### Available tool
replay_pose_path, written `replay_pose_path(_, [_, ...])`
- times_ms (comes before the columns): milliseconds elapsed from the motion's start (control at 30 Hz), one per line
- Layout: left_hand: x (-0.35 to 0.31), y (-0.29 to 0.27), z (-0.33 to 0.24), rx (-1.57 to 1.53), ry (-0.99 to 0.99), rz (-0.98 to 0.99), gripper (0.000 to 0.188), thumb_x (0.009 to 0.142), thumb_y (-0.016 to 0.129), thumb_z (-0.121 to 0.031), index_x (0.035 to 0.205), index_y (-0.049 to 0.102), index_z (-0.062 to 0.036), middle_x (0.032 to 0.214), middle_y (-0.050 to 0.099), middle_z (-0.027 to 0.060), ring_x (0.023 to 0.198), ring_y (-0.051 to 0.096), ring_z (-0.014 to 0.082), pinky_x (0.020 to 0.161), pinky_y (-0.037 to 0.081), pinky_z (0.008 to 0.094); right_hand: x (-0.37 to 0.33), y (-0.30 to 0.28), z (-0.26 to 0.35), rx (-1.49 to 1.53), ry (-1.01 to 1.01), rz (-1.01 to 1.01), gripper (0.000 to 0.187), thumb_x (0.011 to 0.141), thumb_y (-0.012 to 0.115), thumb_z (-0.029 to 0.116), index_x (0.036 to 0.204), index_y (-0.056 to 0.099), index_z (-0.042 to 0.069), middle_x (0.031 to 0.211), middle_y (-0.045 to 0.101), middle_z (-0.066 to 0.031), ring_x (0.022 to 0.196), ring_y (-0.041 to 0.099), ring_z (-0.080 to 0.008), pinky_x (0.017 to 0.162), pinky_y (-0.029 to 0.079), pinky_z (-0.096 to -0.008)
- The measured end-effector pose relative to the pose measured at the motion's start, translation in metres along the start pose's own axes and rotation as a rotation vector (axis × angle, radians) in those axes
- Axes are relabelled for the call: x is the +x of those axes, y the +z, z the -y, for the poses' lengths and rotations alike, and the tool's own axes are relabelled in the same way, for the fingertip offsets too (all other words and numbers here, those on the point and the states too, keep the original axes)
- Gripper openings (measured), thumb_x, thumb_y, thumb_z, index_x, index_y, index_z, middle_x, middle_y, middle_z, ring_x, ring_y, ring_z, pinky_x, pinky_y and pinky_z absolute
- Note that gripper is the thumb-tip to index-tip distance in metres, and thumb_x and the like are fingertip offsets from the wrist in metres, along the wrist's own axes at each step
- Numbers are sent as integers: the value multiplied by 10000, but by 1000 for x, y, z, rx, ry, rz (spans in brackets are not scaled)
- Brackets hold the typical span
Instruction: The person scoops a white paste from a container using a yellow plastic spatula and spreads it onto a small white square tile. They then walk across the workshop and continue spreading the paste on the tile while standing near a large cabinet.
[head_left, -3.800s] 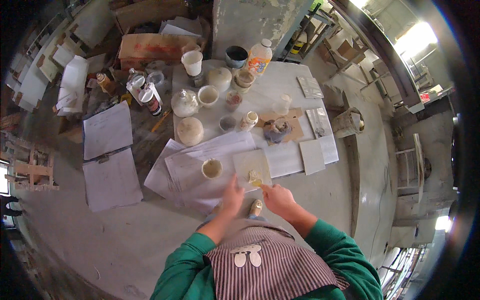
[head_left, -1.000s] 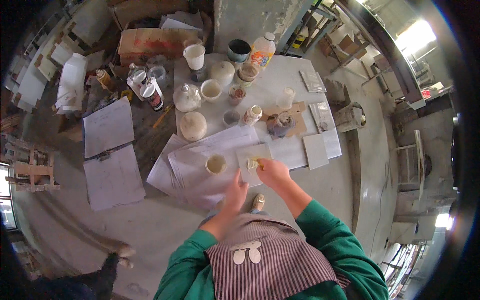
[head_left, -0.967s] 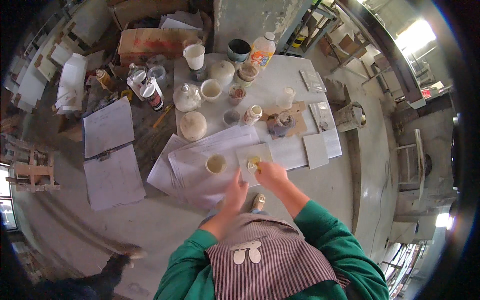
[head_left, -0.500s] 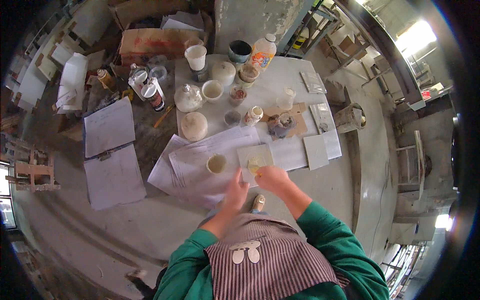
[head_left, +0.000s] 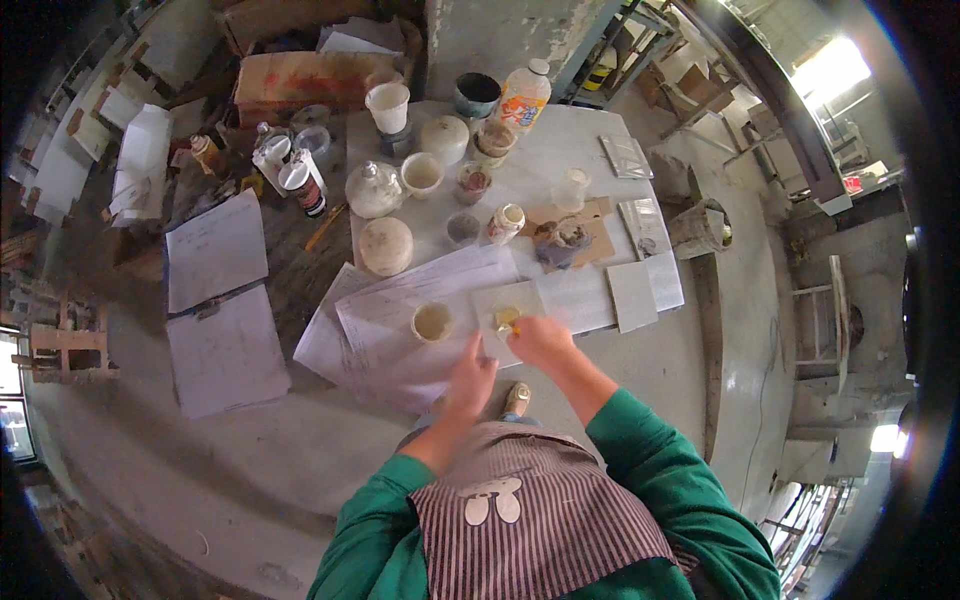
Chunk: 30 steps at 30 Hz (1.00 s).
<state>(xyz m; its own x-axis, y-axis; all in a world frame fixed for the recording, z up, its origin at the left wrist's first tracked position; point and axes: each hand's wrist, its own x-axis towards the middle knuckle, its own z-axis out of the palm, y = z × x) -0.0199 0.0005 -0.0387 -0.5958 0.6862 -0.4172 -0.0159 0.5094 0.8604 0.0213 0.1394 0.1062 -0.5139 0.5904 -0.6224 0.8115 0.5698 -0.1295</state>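
Note:
A pale square tile [head_left: 528,296] lies on the papers at the table's front edge, with a wet-looking yellowish patch [head_left: 506,315] on it. Over the tile, my right hand [head_left: 541,342] is closed round a small yellow-orange thing, mostly hidden by the fingers; the hand is slightly blurred. My left hand [head_left: 470,378] has its index finger stretched to the tile's near left edge, the other fingers partly curled, and nothing shows in it. Left of the tile stands a cup [head_left: 432,322] with pale beige contents, on printed paper sheets [head_left: 380,345].
Several cups, jars and a plastic bottle [head_left: 523,95] crowd the table's far side. A dirty bowl [head_left: 563,243] sits on cardboard [head_left: 595,232]. Another pale tile [head_left: 631,297] lies at the right edge. A clipboard with papers [head_left: 225,350] is at the left; a bucket [head_left: 702,230] stands beyond the right edge.
My right hand has shifted slightly, uncovering more of the small yellow-orange thing at its fingertips. The left hand stays by the tile. The whole view has moved a little.

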Motion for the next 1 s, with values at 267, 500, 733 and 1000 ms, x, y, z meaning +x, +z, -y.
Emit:
replay_pose_path(267, [-3,-9,-15,-79,-87,70,728,800,671,-220,1463,410,-70,1151,662,232,1033,659,325,916,500,399,2,-3,-1,46,4,-58,361,860,504,309,1054,712,86,1075,706,-160,1001,673,-374,860,538,-471])
replay_pose_path(500, [-1,-1,-4,-19,69,-48,708,814,662,-166,1457,403,-22,1084,680,198,915,677,265,842,528,379,8,24,-38,210,-46,-133,341,895,485,269,1136,682,130,1049,703,-162,953,671,-378,816,529,-482])
replay_pose_path(733, [0,1,9,-93,89,13,740,819,669,-176,1483,371,-42,969,681,147,793,652,221,768,535,355,-5,79,-66,1533,400,162,284,937,419,182,1157,599,181,681,504,-10,487,411,-117,408,307,-282])
replay_pose_path(1000, [4,3,20,-82,70,43,785,829,656,-187,1529,311,-98,764,647,63,651,592,134,607,510,310,-4,92,-40,1833,580,133,107,926,409,165,980,501,157,609,412,22,443,311,-85,393,230,-250])
